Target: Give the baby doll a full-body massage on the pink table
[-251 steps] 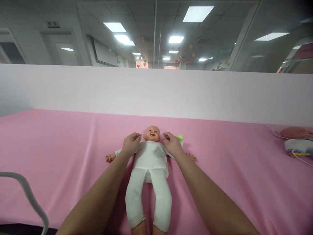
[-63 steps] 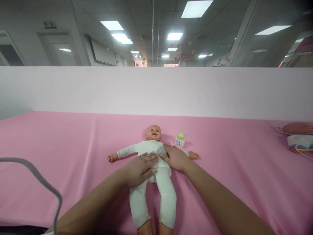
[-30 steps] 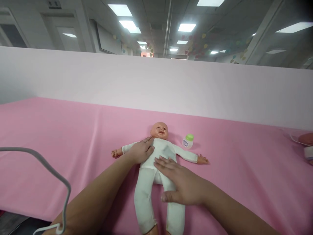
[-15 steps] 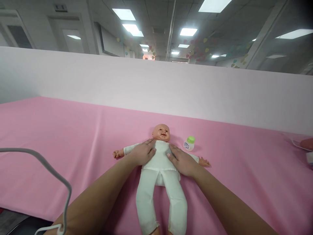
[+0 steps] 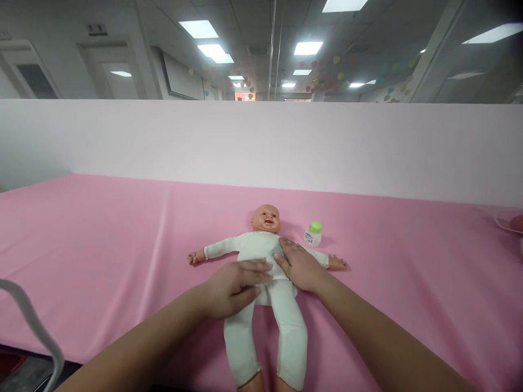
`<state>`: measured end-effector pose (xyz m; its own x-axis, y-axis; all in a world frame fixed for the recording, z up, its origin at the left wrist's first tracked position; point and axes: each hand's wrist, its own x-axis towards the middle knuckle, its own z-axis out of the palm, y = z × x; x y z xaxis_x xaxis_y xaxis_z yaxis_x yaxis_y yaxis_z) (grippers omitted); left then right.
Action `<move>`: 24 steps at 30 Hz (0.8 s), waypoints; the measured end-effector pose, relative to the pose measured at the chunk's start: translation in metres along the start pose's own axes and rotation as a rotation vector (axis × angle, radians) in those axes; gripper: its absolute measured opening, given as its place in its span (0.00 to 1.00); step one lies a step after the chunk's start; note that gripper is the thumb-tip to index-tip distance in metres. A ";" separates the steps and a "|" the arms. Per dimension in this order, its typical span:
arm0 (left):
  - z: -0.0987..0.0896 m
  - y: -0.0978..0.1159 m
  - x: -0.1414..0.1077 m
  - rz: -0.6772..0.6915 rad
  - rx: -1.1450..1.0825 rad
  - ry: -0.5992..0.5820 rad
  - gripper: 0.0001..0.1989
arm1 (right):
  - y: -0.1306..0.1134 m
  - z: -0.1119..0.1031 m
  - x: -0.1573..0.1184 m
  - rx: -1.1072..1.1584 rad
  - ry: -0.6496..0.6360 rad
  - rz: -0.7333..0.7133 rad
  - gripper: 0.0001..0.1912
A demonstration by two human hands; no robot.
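Pink tablecloth [image 5: 102, 245], white partition [image 5: 163, 141], office ceiling lights [image 5: 199, 29], both hands' fingers [image 5: 253, 268] flat, ungripping, on doll [image 5: 261, 250]

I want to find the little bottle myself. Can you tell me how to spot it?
Look at the big pink cloth that covers the table. A doll in white clothes lies on its back in the middle. Just right of the doll's head stands the bottle, upright and touching nothing; it is the only small white thing with a bright green cap.
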<state>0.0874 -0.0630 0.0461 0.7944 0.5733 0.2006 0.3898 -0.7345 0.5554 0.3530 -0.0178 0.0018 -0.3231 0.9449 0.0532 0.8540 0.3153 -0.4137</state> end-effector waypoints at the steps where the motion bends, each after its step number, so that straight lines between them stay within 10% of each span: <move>1: 0.000 0.004 -0.005 0.047 -0.048 -0.022 0.23 | 0.000 0.000 0.000 -0.002 0.000 0.001 0.44; 11: -0.001 -0.028 0.029 -0.069 0.101 -0.024 0.27 | 0.000 0.004 0.003 0.001 0.004 -0.013 0.43; 24: 0.006 -0.091 0.048 -0.446 0.309 0.256 0.31 | 0.004 -0.005 0.002 0.008 -0.027 -0.036 0.44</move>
<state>0.0933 0.0294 0.0004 0.4001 0.8918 0.2114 0.8081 -0.4520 0.3777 0.3579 -0.0138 0.0043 -0.3646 0.9301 0.0437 0.8385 0.3484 -0.4190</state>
